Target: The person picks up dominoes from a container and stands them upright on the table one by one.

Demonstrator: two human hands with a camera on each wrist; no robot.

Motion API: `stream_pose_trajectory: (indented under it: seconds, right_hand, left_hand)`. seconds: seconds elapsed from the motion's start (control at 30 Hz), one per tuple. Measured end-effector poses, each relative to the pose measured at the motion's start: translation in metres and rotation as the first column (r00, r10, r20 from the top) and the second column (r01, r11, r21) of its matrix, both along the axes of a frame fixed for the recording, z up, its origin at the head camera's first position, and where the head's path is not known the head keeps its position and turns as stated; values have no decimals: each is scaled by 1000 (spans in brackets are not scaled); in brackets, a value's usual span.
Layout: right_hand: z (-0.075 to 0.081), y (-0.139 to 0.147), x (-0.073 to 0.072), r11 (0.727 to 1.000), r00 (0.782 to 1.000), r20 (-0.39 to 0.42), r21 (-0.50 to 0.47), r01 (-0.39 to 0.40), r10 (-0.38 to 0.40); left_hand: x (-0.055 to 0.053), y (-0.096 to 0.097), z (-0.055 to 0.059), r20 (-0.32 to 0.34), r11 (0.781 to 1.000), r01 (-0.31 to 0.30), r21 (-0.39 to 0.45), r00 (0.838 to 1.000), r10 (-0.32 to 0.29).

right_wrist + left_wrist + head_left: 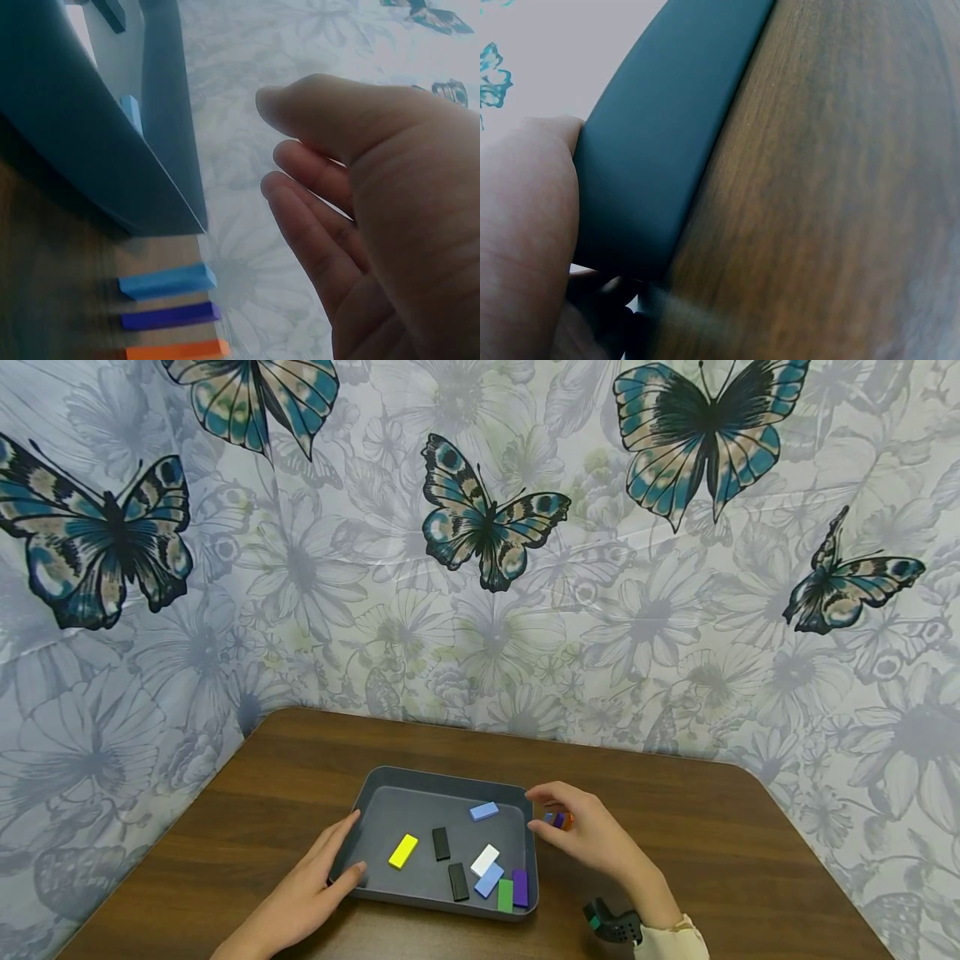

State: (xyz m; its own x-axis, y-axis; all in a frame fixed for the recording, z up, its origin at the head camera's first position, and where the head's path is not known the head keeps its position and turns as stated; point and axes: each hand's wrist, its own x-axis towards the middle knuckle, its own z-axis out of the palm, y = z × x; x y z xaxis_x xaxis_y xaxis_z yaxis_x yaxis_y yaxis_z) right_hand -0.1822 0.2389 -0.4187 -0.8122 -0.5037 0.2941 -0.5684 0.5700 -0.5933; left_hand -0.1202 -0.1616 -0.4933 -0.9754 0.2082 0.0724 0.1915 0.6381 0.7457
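Note:
A dark grey tray (442,781) lies on the table, and my left hand (303,885) grips its near left corner, thumb over the rim and fingers along the outer side. Within it are a yellow block (402,852), two black blocks (441,843), a white block (485,859), two light blue blocks (484,811), a green block (506,896) and a purple block (521,887). My right hand (588,827) hovers beside the right rim, thumb and fingers apart, holding nothing. Under it, a light blue block (166,281), a purple block (171,316) and an orange block (177,350) lie side by side.
The brown wooden table (675,852) extends around the tray on all sides. Behind it hangs a floral cloth with butterflies (495,518). A black strapped device (613,922) sits at my right wrist, by a cream sleeve (671,941).

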Motion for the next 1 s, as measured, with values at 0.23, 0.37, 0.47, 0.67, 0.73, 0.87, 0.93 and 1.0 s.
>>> stream_pose_trajectory:
  seconds: [0.23,0.37,0.47,0.67,0.73,0.87,0.93,1.0]
  right_hand:
    - [-7,-11,0,998,998,18,16,-62,62]
    - [-11,-17,1,995,996,25,28,-90,90]
    - [-13,-21,2,993,994,19,33,-109,109]
    - [-18,-28,4,989,991,-5,61,-134,134]
    - [-20,-31,5,987,989,-16,65,-148,150]
    - [-24,-35,6,981,983,-16,69,-179,181]
    - [-25,-37,7,980,983,-16,81,-184,185]
    - [-25,-39,8,979,983,-15,97,-181,183]
  left_hand:
    - [2,0,2,-13,1000,15,-3,1000,-15]
    - [3,0,4,-10,1000,21,-1,1000,-21]
    - [3,0,4,-15,1000,21,-6,1000,-21]
    - [3,0,4,-33,1000,16,-18,999,-16]
    - [3,0,4,-39,1000,14,-23,999,-14]
    - [3,0,4,-51,999,12,-35,999,-14]
    - [3,0,4,-48,999,14,-29,999,-15]
    - [3,0,4,-45,1000,16,-23,999,-17]
